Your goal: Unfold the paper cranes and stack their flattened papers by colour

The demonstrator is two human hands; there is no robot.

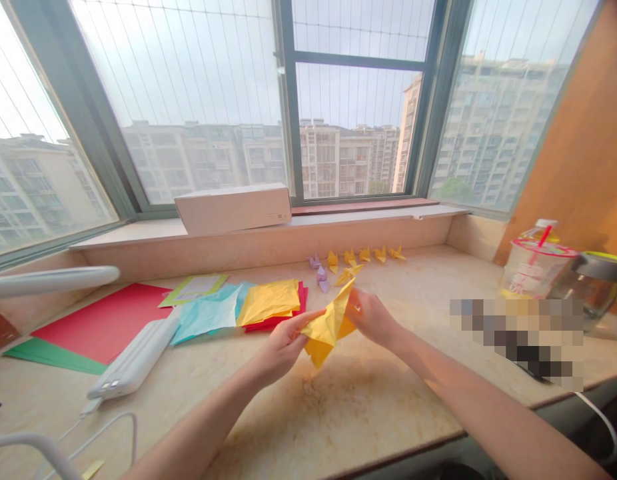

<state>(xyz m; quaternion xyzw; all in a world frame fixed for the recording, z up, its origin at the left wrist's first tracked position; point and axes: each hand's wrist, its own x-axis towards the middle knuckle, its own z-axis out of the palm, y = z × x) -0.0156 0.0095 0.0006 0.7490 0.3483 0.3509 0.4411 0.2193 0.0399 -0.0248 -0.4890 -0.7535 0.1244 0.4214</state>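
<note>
A creased sheet of yellow origami paper (327, 328), partly folded, is held up above the stone counter between both hands. My left hand (284, 341) pinches its left edge, thumb on top. My right hand (369, 313) grips the far right side, and some of its fingers are hidden behind the paper. Just beyond the hands stand several small yellow paper cranes (364, 255) in a row, with purple paper cranes (321, 277) at the left end. To the left lies a stack of yellow paper squares (269, 301) on red ones.
Light blue paper (211, 310), a red sheet (106, 320) and a green sheet (53, 355) lie left, near a white power bank (133, 357) with a cable. A white box (233, 208) rests on the sill. At right stand a plastic cup (536, 267) with straw and a lidded bottle (591, 287).
</note>
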